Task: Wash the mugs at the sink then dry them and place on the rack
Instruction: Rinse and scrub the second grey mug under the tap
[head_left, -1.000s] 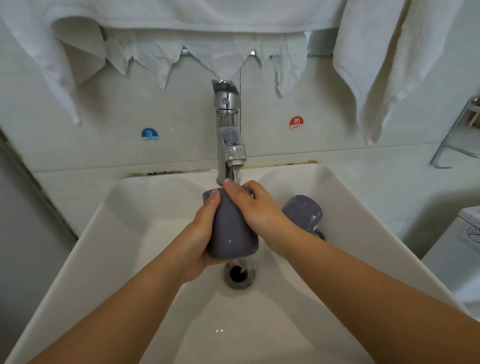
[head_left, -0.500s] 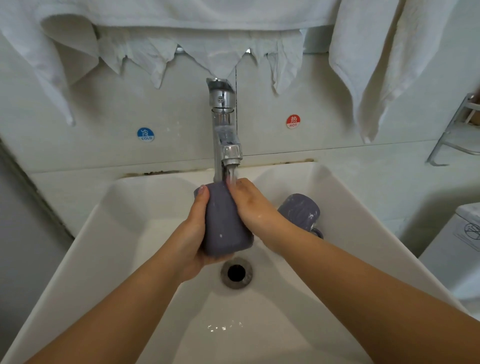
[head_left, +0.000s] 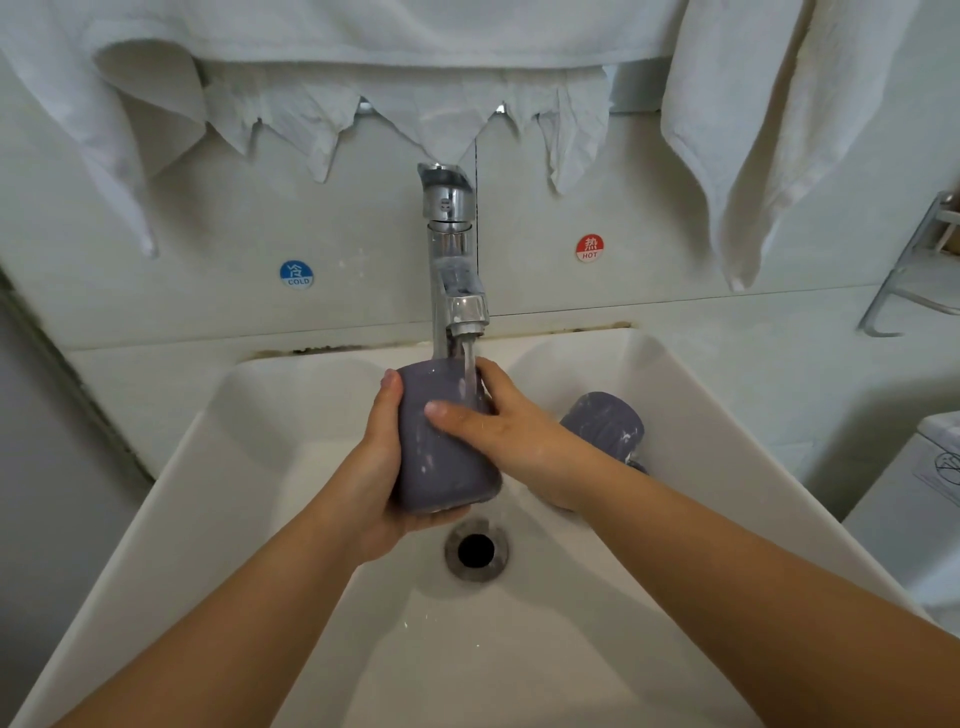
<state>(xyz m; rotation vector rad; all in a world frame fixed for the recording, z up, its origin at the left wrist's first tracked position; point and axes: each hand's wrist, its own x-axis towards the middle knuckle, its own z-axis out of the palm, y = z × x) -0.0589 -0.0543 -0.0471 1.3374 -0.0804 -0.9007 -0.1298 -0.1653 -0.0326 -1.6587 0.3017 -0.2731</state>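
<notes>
A grey-purple mug (head_left: 447, 462) sits upright under the running tap (head_left: 454, 270), water falling past its rim. My left hand (head_left: 379, 467) grips it from the left and below. My right hand (head_left: 498, 431) wraps round its right side, thumb laid across the front and fingers over the rim. A second grey-purple mug (head_left: 605, 423) with soap streaks lies on its side in the white sink (head_left: 260, 493), behind my right wrist, partly hidden.
The drain (head_left: 475, 551) lies just below the held mug. White towels (head_left: 743, 130) hang on the wall above. A metal rack (head_left: 914, 270) is fixed at the right edge. A white appliance (head_left: 924, 499) stands right of the sink.
My right thumb has slid across the front of the mug and the fingers moved over the rim. The mug stays under the water stream.
</notes>
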